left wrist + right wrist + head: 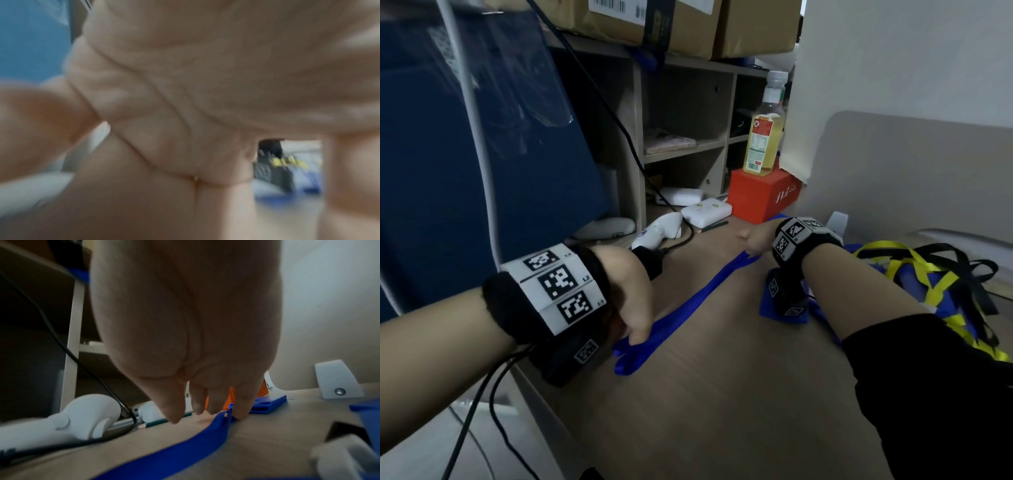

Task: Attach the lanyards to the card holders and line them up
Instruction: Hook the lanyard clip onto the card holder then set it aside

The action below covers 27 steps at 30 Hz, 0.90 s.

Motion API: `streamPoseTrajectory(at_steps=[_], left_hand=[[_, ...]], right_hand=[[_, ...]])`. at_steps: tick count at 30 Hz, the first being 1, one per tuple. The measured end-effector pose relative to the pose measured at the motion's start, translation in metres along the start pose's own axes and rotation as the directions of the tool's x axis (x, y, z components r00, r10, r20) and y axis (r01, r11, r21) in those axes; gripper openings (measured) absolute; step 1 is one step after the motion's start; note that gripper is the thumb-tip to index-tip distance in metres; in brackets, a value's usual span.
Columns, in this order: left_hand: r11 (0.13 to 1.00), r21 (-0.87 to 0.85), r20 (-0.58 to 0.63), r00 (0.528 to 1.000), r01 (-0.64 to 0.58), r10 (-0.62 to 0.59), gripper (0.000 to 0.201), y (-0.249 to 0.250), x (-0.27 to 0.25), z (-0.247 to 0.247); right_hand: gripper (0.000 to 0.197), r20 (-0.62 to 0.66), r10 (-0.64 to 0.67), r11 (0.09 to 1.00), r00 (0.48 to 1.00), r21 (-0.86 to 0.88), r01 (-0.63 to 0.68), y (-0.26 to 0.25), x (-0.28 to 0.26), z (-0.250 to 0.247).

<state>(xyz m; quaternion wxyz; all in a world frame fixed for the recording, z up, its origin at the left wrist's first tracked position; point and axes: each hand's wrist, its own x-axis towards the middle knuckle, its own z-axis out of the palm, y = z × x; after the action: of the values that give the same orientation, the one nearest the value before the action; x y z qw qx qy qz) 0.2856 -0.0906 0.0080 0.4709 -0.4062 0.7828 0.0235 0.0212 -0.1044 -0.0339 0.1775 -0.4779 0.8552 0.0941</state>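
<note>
At the far left a dark blue panel [465,144] stands upright with a white cable [479,144] running down its face, and beside it a wooden shelf unit [681,102] carries cardboard boxes [688,24] on top. The left hand [630,294] comes down on the near end of a blue lanyard [688,301], its fingertips pressing the ribbon flat against the wooden surface [722,377]; whether this grip pinches the ribbon or only presses it I cannot tell, since the left wrist view is blurred skin. The lanyard stretches in a straight diagonal line across the surface toward the right hand [755,241], whose straight fingers [242,405] point down and touch its far end [218,423], a released grip resting on the ribbon. Behind the hands lie a white handheld controller [82,417], a pencil [164,420], a white adapter [707,210], and a red box [763,195] with a bottle [765,130] of yellow liquid standing on it. A blue card holder [267,404] lies flat just beyond the right fingers. At the far right a tangle of yellow and black lanyards [935,274] sits heaped over more blue pieces
</note>
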Motion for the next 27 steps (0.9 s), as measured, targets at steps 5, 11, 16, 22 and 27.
streamPoseTrajectory(at_steps=[5, 11, 16, 22, 27], left_hand=[[0.942, -0.159, -0.287, 0.927, -0.295, 0.242, 0.036, 0.011, -0.029, -0.036], [0.852, -0.129, -0.565, 0.744, -0.507, 0.356, 0.03, 0.064, -0.035, -0.071], [0.797, -0.074, -0.573, 0.679, -0.6, 0.458, 0.023, 0.113, -0.026, -0.087], [0.84, 0.065, -0.585, 0.661, -0.538, 0.469, 0.049, 0.153, -0.001, -0.101], [0.896, 0.147, -0.565, 0.708, -0.418, 0.423, 0.072, 0.175, 0.018, -0.105]], right_hand=[[0.049, -0.089, -0.088, 0.981, 0.992, 0.166, 0.102, -0.001, -0.048, -0.022], [0.041, -0.253, -0.101, 0.899, 0.962, 0.39, 0.197, 0.034, -0.102, -0.038], [0.041, -0.232, 0.025, 0.847, 0.972, 0.522, 0.103, 0.081, -0.128, -0.025], [0.032, -0.149, 0.129, 0.828, 0.98, 0.56, -0.023, 0.13, -0.149, 0.003], [0.034, -0.112, 0.147, 0.862, 0.983, 0.502, -0.072, 0.148, -0.164, 0.017]])
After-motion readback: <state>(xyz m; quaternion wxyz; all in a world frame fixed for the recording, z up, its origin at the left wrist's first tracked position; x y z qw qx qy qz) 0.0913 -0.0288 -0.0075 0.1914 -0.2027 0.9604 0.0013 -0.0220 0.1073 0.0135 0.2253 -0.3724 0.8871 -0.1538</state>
